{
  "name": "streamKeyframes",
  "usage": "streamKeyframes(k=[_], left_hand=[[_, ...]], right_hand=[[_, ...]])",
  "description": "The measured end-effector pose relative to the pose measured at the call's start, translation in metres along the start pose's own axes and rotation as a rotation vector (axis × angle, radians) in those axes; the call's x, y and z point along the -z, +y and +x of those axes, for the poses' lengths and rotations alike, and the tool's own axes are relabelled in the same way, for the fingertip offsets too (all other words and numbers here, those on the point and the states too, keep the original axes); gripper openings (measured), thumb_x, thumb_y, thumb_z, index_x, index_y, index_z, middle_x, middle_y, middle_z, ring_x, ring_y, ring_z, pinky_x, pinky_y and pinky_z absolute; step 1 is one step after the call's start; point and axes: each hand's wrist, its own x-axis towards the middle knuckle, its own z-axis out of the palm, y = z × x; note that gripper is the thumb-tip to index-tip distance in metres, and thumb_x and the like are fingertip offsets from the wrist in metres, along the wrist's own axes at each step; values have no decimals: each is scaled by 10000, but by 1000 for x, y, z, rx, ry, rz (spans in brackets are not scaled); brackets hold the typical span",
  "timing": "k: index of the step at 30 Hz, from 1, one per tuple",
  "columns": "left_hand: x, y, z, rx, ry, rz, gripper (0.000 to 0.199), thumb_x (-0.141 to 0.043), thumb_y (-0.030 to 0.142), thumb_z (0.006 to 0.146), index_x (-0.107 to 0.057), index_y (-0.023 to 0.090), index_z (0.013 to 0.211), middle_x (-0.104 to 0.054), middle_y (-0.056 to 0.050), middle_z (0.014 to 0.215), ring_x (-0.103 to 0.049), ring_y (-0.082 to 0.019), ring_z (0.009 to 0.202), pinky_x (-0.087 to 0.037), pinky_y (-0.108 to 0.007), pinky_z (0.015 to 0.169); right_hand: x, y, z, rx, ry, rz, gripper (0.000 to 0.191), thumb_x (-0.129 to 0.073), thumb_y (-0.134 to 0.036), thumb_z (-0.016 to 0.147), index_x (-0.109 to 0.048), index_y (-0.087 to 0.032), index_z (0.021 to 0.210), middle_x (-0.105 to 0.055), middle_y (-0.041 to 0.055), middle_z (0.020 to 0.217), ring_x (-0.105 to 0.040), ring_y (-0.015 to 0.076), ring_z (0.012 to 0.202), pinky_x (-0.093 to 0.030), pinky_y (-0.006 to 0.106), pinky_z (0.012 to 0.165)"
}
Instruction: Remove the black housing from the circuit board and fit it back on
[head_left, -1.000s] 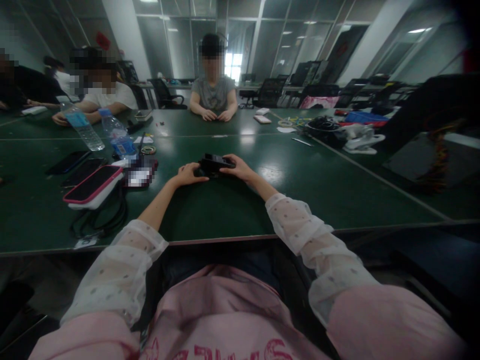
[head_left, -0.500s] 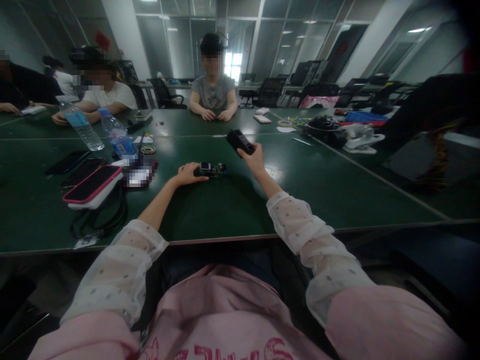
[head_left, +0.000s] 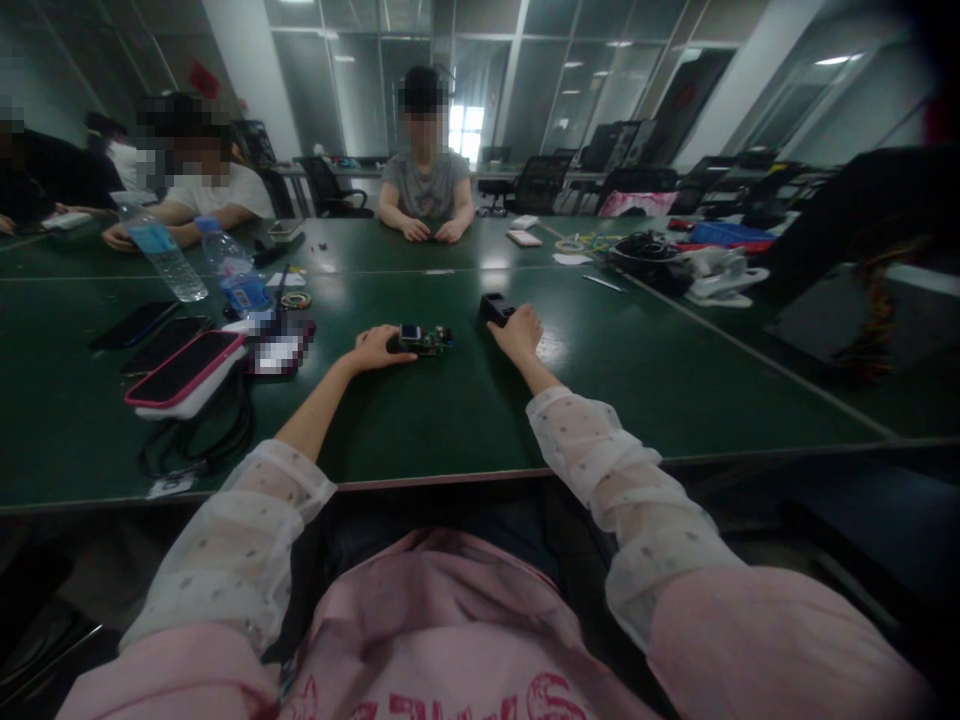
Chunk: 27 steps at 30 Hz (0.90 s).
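Note:
A small green circuit board with a little screen (head_left: 430, 341) lies on the green table. My left hand (head_left: 375, 348) grips its left end, with fingers and thumb closed around a dark part there. To the right of the board, my right hand (head_left: 520, 332) holds a black rectangular case (head_left: 496, 307) low at the table surface. Its fingers are wrapped over the case's right end. The board and the case are apart from each other. Whether the case rests fully on the table I cannot tell.
On the left are a pink-edged phone (head_left: 186, 368), dark phones, a black cable and two bottles (head_left: 238, 278). Cables (head_left: 646, 255) and a white device (head_left: 724, 277) lie at the right, a pen (head_left: 603, 284) nearer. A person (head_left: 426, 190) sits opposite; others sit at the left.
My right hand has lowered the black case to the table and turned it flatter. My left hand and the board have stayed in place.

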Motion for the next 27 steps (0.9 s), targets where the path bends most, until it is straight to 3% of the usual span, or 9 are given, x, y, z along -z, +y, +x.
streamKeyframes(k=[4, 10, 16, 18, 23, 27], left_hand=[[1, 1, -1, 4, -3, -4, 765, -510, 759, 720, -470, 266, 1305, -508, -64, 1342, -420, -331, 1256, -277, -492, 1053], [1, 0, 0, 6, -7, -7, 758, -512, 750, 722, -468, 275, 1312, -505, -56, 1346, -404, -341, 1269, -271, -498, 1054], [-1, 0, 1, -1, 6, 4, 758, -516, 752, 721, -483, 257, 1293, -512, -67, 1338, -429, -326, 1252, -288, -490, 1049], [-1, 0, 0, -6, 13, 10, 752, -518, 752, 721, -490, 254, 1284, -523, -68, 1326, -437, -322, 1246, -288, -486, 1050], [0, 1, 0, -2, 16, 8, 750, -514, 762, 715, -491, 265, 1277, -528, -65, 1318, -436, -318, 1248, -297, -486, 1042], [0, 1, 0, -4, 11, 9, 758, -512, 763, 715, -489, 259, 1280, -521, -68, 1322, -433, -320, 1250, -303, -480, 1040]], right_hand=[[0, -2, -3, 23, 58, 5, 786, -727, -462, 688, -349, -71, 1255, -447, 261, 1258, -404, 391, 1200, -335, 547, 958], [2, -6, -4, 52, 154, 1, 770, -609, -497, 782, -279, -85, 1343, -412, 243, 1276, -377, 392, 1206, -321, 547, 956], [4, -7, -3, 103, 155, 22, 793, -474, -457, 874, -65, -91, 1446, -430, 245, 1250, -426, 370, 1157, -320, 549, 945], [5, -7, -3, 119, 130, 5, 767, -482, -454, 874, -105, -114, 1450, -447, 232, 1232, -437, 364, 1142, -329, 538, 935], [6, -4, -4, 150, 17, -81, 576, -572, -443, 841, -423, -167, 1323, -446, 209, 1220, -403, 368, 1162, -339, 509, 925], [7, -3, -4, 142, 27, -96, 580, -609, -375, 829, -409, -180, 1338, -442, 193, 1212, -409, 344, 1156, -363, 480, 918]])
